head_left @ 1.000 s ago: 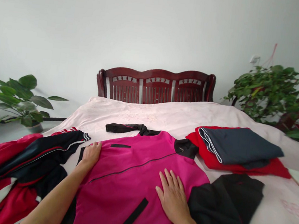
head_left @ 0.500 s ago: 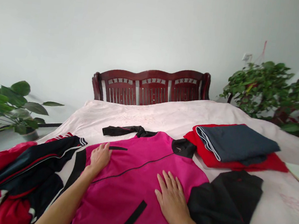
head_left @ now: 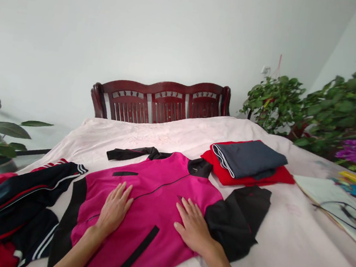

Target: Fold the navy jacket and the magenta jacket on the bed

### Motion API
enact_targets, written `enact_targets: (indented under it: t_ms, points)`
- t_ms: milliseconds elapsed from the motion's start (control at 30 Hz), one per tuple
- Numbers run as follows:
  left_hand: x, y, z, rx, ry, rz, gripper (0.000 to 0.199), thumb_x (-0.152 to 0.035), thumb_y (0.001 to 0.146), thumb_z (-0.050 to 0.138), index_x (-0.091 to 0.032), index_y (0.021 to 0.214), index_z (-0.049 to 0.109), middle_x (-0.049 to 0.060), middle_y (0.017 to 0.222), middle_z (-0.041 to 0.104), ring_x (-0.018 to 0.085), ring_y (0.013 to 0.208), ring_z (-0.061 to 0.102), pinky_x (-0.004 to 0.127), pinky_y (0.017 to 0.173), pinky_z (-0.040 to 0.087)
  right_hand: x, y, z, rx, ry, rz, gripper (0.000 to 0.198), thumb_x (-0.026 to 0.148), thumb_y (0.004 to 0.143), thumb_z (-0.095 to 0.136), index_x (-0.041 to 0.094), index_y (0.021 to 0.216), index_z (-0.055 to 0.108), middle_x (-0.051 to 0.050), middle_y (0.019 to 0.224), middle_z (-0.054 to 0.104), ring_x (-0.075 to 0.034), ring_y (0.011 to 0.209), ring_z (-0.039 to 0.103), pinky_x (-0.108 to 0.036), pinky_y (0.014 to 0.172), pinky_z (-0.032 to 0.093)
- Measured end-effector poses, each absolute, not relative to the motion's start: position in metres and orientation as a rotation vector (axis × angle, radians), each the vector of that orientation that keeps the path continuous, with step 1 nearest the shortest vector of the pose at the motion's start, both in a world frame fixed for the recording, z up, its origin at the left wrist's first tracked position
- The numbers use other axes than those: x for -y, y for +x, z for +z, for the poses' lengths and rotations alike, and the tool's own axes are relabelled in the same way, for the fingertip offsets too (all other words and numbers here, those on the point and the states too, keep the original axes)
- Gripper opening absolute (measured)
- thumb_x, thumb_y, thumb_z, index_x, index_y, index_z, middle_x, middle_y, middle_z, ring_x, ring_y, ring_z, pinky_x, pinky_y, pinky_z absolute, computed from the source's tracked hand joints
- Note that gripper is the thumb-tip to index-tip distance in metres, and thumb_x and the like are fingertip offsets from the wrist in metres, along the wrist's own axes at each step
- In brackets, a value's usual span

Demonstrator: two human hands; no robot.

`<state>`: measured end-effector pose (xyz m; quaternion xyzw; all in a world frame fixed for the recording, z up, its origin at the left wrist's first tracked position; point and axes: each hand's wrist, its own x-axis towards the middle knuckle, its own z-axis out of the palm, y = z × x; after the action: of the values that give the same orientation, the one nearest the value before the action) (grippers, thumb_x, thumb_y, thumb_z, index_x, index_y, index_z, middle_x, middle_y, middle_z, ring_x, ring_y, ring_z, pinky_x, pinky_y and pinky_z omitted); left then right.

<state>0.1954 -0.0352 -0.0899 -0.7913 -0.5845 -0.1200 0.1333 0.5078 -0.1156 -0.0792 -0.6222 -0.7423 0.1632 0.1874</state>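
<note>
A magenta zip jacket (head_left: 155, 208) with black sleeves, collar and hem lies spread front side up, its collar pointing to the right and away from me. My left hand (head_left: 114, 207) rests flat on the jacket near the zip, fingers together and stretched out. On the chest side nearer the collar lies my right hand (head_left: 193, 226), palm down with fingers extended. One black sleeve (head_left: 239, 219) is bent at the right; the other (head_left: 132, 153) stretches leftward along the far side. Neither hand grips the cloth.
Folded dark grey and red clothes (head_left: 252, 160) are stacked beyond the collar. Loose navy and red garments (head_left: 16, 204) lie at the left. Glasses (head_left: 343, 212) rest on paper at the right. A pink sheet (head_left: 299, 252) lies underneath; a wooden chair back (head_left: 168, 104) and plants (head_left: 272, 102) stand behind.
My left hand has moved from the far-left part of the jacket toward the zip and nearer me. My right hand stays flat on the chest. The view has turned right.
</note>
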Motion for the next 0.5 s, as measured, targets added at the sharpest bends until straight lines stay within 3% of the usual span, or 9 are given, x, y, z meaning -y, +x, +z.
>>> enact_targets:
  t_ms: [100, 167, 267, 367, 433, 500]
  points:
    - [0.063, 0.198, -0.102, 1.617, -2.476, -0.328, 0.053, -0.041, 0.096, 0.044, -0.025, 0.146, 0.046, 0.011, 0.153, 0.045, 0.028, 0.141, 0.040, 0.046, 0.114, 0.036, 0.125, 0.533, -0.062, 1.718, -1.571, 0.691, 0.053, 0.045, 0.090, 0.044, 0.015, 0.130, 0.062, -0.014, 0.138, 0.058, -0.026, 0.131, 0.051, -0.042, 0.112, 0.038]
    - [0.078, 0.200, -0.108, 1.608, -2.473, -0.332, 0.053, -0.041, 0.095, 0.046, -0.028, 0.146, 0.046, 0.010, 0.153, 0.045, 0.028, 0.142, 0.040, 0.049, 0.115, 0.034, 0.132, 0.562, -0.050, 1.345, -1.514, 0.665, 0.056, 0.049, 0.092, 0.039, 0.014, 0.129, 0.061, -0.015, 0.128, 0.065, -0.024, 0.118, 0.061, -0.039, 0.105, 0.045]
    - [0.090, 0.204, -0.108, 1.637, -2.433, -0.334, 0.052, -0.039, 0.095, 0.047, -0.027, 0.146, 0.047, 0.011, 0.153, 0.045, 0.028, 0.141, 0.040, 0.049, 0.115, 0.033, 0.141, 0.622, -0.041, 0.923, -1.658, 0.306, 0.058, 0.050, 0.086, 0.047, 0.014, 0.130, 0.059, -0.017, 0.128, 0.063, -0.028, 0.117, 0.060, -0.045, 0.105, 0.043]
    - [0.093, 0.209, -0.102, 1.672, -2.417, -0.336, 0.051, -0.038, 0.095, 0.048, -0.026, 0.145, 0.049, 0.011, 0.151, 0.047, 0.028, 0.140, 0.042, 0.049, 0.114, 0.034, 0.147, 0.681, -0.046, 0.695, -2.000, 0.042, 0.069, 0.046, 0.080, 0.054, 0.007, 0.137, 0.053, -0.028, 0.138, 0.052, -0.039, 0.130, 0.047, -0.055, 0.106, 0.038]
    - [0.092, 0.210, -0.099, 1.681, -2.415, -0.349, 0.050, -0.037, 0.095, 0.047, -0.026, 0.144, 0.050, 0.011, 0.151, 0.048, 0.028, 0.140, 0.042, 0.049, 0.114, 0.035, 0.148, 0.706, -0.055, 0.606, -2.156, 0.124, 0.075, 0.047, 0.074, 0.062, 0.001, 0.132, 0.053, -0.036, 0.126, 0.056, -0.046, 0.122, 0.052, -0.062, 0.097, 0.042]
    - [0.092, 0.211, -0.098, 1.685, -2.414, -0.356, 0.049, -0.037, 0.095, 0.047, -0.025, 0.143, 0.051, 0.011, 0.150, 0.048, 0.029, 0.140, 0.043, 0.049, 0.114, 0.035, 0.146, 0.718, -0.064, 0.655, -2.095, 0.212, 0.067, 0.046, 0.067, 0.067, 0.001, 0.117, 0.061, -0.034, 0.100, 0.066, -0.048, 0.102, 0.062, -0.066, 0.083, 0.047]
